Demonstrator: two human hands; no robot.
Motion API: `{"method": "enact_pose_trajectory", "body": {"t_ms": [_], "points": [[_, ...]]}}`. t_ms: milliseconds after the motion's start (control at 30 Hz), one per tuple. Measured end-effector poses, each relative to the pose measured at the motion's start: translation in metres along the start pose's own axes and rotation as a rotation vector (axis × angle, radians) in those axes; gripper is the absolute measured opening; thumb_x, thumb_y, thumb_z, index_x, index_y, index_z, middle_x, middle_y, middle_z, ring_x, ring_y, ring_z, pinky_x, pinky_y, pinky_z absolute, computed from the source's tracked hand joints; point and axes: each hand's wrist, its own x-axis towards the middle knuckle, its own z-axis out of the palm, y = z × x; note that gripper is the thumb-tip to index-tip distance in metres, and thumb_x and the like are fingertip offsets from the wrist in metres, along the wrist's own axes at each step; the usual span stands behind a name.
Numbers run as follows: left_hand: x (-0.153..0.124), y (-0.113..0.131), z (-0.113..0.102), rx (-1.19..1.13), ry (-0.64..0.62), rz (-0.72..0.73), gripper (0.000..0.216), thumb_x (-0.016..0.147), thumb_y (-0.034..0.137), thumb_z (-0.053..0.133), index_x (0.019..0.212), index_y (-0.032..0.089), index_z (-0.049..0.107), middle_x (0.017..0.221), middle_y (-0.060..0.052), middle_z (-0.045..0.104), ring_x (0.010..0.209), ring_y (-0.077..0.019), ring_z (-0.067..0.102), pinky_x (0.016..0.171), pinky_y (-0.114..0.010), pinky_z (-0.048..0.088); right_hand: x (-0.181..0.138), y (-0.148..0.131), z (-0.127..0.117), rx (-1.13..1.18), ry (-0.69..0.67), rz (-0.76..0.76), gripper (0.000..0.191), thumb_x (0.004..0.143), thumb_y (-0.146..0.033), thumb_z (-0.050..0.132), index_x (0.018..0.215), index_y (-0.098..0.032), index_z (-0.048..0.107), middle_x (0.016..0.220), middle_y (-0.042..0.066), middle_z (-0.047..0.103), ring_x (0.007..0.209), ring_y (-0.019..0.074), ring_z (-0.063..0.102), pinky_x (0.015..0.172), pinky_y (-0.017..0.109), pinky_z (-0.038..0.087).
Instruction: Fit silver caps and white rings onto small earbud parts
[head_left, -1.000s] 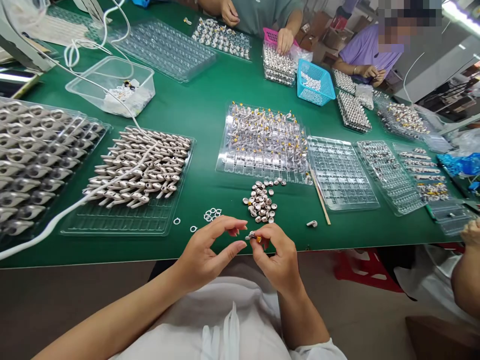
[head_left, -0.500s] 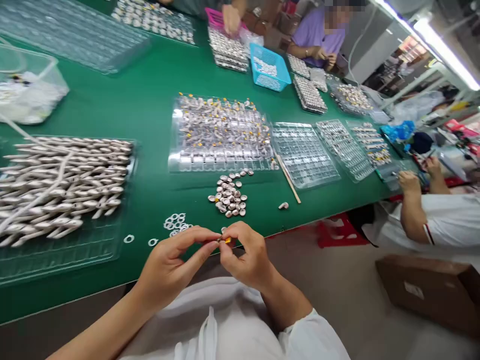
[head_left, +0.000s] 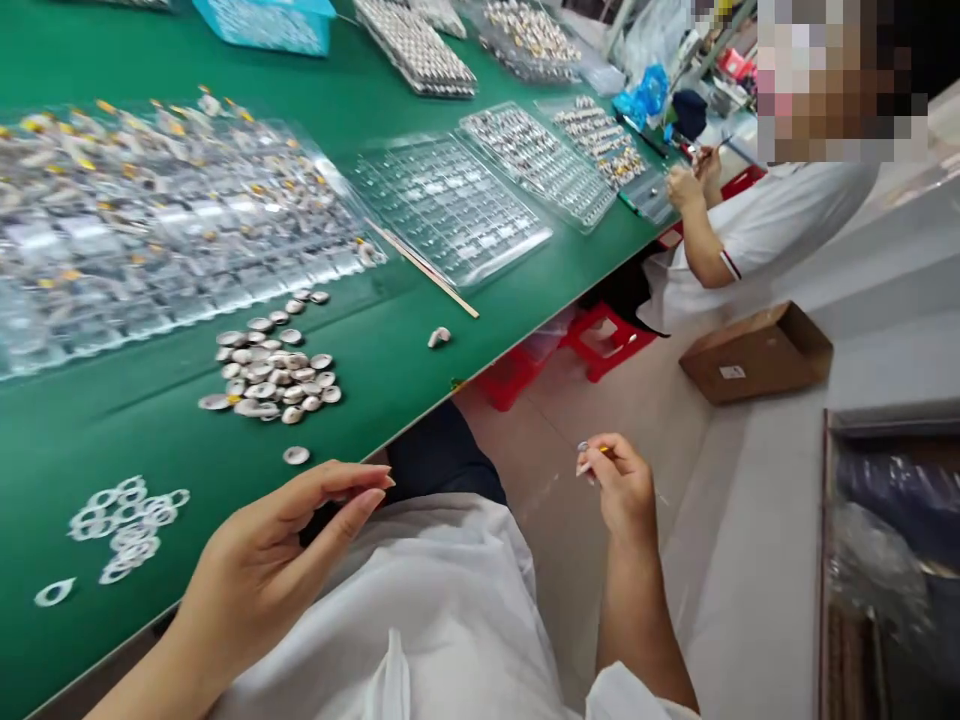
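Note:
My right hand (head_left: 619, 485) is over the floor, past the table edge, closed on a small earbud part (head_left: 583, 462). A whitish end and a yellow bit show between its fingers; the rest is hidden. My left hand (head_left: 277, 550) is by the table edge, thumb and forefinger bent toward each other with a slight gap, nothing visible between them. Beyond it lies a pile of small oval earbud shells (head_left: 277, 375), with one single shell (head_left: 296, 455) nearer. A cluster of thin white rings (head_left: 131, 520) and one loose ring (head_left: 55, 592) lie to the left.
A clear tray (head_left: 330, 270) bears rows of parts with yellow bits, blurred. Beside it are another clear tray (head_left: 480, 265), a thin stick (head_left: 431, 270) and a small white piece (head_left: 439, 337). A co-worker in white sits at right, near red stools (head_left: 607, 340) and a cardboard box (head_left: 750, 360).
My hands, together before, are now apart; the right has moved off to the right with the earbud part. The view has turned rightward, bringing the co-worker and box more into sight.

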Motion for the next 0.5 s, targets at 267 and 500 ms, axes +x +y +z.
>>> {"method": "enact_pose_trajectory", "body": {"t_ms": [267, 500], "points": [[0.023, 0.020, 0.054, 0.063, -0.075, -0.035, 0.029, 0.082, 0.050, 0.065, 0.096, 0.026, 0.072, 0.094, 0.002, 0.077, 0.078, -0.0161, 0.072, 0.074, -0.019, 0.057, 0.011, 0.051, -0.058, 0.191, 0.273, 0.196, 0.018, 0.068, -0.029, 0.073, 0.071, -0.017, 0.060, 0.059, -0.001, 0.063, 0.048, 0.0085, 0.053, 0.042, 0.017, 0.034], [0.032, 0.002, 0.060, 0.064, -0.035, -0.026, 0.035, 0.080, 0.050, 0.067, 0.103, 0.024, 0.070, 0.095, -0.002, 0.077, 0.074, -0.0158, 0.073, 0.072, -0.018, 0.058, 0.056, 0.052, -0.036, 0.315, 0.213, 0.127, 0.019, 0.069, -0.031, 0.070, 0.071, -0.018, 0.055, 0.058, -0.003, 0.058, 0.045, 0.0068, 0.048, 0.039, 0.016, 0.030]]}}
